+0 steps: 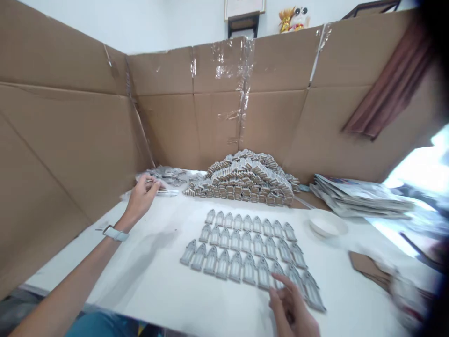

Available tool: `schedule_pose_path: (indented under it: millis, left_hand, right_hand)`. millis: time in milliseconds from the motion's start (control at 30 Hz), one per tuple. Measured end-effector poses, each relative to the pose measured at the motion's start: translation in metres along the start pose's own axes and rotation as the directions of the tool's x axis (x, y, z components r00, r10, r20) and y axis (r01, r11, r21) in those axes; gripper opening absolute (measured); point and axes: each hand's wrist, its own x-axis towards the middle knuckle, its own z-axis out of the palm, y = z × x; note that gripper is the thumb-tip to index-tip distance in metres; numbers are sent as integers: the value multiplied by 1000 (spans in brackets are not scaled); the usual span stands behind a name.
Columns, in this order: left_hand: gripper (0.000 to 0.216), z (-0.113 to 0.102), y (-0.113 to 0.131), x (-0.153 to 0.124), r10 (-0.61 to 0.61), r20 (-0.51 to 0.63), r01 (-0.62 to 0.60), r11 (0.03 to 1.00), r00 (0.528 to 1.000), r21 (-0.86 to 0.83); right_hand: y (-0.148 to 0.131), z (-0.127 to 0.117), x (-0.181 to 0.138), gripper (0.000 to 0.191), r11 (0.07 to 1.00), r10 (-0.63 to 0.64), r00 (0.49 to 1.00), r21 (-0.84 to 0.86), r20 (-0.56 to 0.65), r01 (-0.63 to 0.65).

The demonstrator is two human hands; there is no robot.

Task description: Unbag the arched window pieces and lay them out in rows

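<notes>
My left hand, with a pale watch band on its wrist, reaches to a loose heap of thin grey pieces at the back left. Its fingers are pinched together; whatever is between them is too small to make out. My right hand hovers at the near side of three rows of small grey arched pieces, partly covering the front row. Its thumb and index finger stand apart, the other fingers curl in, and nothing shows between them. Each arched piece has a pointed top and lies flat on the white table.
Behind the rows rises a large stacked pile of similar pieces. Cardboard walls enclose the back and left. On the right are a white bowl, a stack of newspapers, brown cardboard pieces and a blurred plastic bag.
</notes>
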Motion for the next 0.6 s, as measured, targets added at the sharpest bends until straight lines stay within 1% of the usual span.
schedule_pose_path:
  millis: [67,100,133,200,267,300,333,400,467,500,600]
  left_hand:
    - [25,31,43,-31,55,145,-29,984,988,-174]
    - [26,47,63,-50,75,194,-26,970,978,-242]
    - [27,62,83,-70,87,249,-11,957,965,-290]
    - [25,90,117,-115,87,322,20,949,943,-313]
    - [22,113,142,-160,104,401,31,948,910,-316]
    - [20,123,150,-180,113,433,37,946,894,-323]
    - [19,132,157,-197,121,459,49,939,880,-341]
    - [16,146,164,-224,123,488,93,914,864,-395]
    - [15,155,167,-241,96,480,150,881,872,-448]
    - [15,158,167,-247,75,466,172,868,882,-466]
    - [19,163,164,-257,-8,426,234,845,904,-481]
  right_hand:
    - [-11,-7,-2,42,997,-57,995,-45,80,61]
    - [-16,-10,-2,41,994,-83,990,-62,111,91]
    - [-21,-12,-2,40,991,-104,988,-76,116,113]
    - [-28,-14,-2,46,988,-134,985,-67,106,141]
    - [-30,-14,-2,58,985,-172,982,-17,80,174]
    - [-29,-14,-2,63,981,-192,979,9,69,192]
    - [-28,-14,-3,62,977,-215,975,27,61,214]
    - [-23,-14,-4,50,963,-267,963,39,36,265]
    - [-17,-13,-6,36,950,-311,950,27,-8,311]
    - [-14,-12,-7,33,944,-328,944,17,-31,329]
    - [-10,-9,-9,36,924,-383,919,-21,-96,383]
